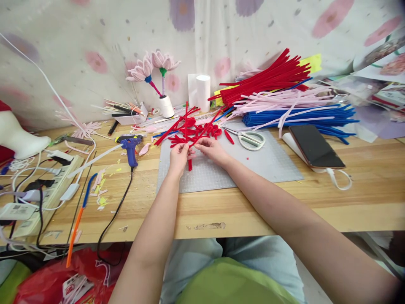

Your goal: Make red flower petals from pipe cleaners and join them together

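Observation:
My left hand (178,156) and my right hand (211,148) meet over the grey cutting mat (268,164), both pinched on a red pipe cleaner piece (190,162) that hangs down between them. Its upper end rises to a red stem (186,120) standing among several bent red pipe cleaner shapes (202,130) piled just beyond my fingers. White-handled scissors (249,139) lie on the mat to the right of my right hand.
Bundles of red (268,80), pink (284,99) and blue pipe cleaners (300,116) lie at the back right. A phone (314,145) lies right of the mat. A blue glue gun (130,147), a power strip (47,190) with cables and pink pipe-cleaner flowers (155,63) stand left.

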The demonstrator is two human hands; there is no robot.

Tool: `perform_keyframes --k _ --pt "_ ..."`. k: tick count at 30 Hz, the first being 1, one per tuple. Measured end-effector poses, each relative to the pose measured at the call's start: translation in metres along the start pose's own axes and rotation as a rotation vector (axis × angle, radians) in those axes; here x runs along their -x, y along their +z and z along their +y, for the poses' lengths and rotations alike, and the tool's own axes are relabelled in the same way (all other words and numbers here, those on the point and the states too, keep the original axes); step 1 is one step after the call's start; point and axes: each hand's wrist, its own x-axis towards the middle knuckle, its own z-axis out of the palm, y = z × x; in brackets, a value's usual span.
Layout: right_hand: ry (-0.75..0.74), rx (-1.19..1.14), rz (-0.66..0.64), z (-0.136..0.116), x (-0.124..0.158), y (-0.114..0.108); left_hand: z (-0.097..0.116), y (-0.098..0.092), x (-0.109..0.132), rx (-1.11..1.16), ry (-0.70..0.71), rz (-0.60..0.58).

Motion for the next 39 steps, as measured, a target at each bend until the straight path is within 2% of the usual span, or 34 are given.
perform_keyframes --k 4,6,8,10,13,16,20,24,29,31,34,39 --pt "-0.104 0.512 -0.004 0.006 0.003 0.009 -0.001 -0.007 -0.010 0.055 0.095 0.137" --pt "-0.169 0.661 -0.066 0.006 0.006 0.016 -0.001 -0.009 -0.013 0.077 0.114 0.187" --pt "-0.210 0.711 -0.143 0.003 0.008 0.021 -0.002 -0.009 -0.014 0.082 0.113 0.214" --pt "-0.226 0.697 -0.200 0.000 0.010 0.023 -0.003 -0.008 -0.014 0.073 0.109 0.228" --pt "-0.214 0.604 -0.215 -0.004 0.011 0.020 -0.006 -0.007 -0.014 0.051 0.112 0.249" --pt "-0.134 0.376 -0.179 -0.003 0.010 0.013 -0.008 -0.008 -0.015 0.052 0.098 0.260" --pt "-0.024 0.026 -0.062 0.001 0.006 0.006 -0.009 -0.011 -0.019 0.127 0.086 0.289" --pt "0.069 -0.149 -0.058 0.002 0.004 0.002 -0.009 -0.010 -0.017 0.172 0.104 0.253" --pt "-0.017 -0.044 0.002 0.003 0.003 0.004 -0.010 -0.001 -0.005 0.179 0.029 0.014" --pt "-0.024 -0.022 0.002 0.004 0.003 0.004 -0.010 0.002 0.000 0.168 0.018 -0.042" --pt "0.004 -0.006 0.006 0.003 0.004 0.004 -0.009 0.003 0.002 0.125 0.036 -0.042" --pt "0.011 0.265 0.084 0.003 0.006 0.004 -0.012 0.003 0.001 0.071 0.096 -0.020"
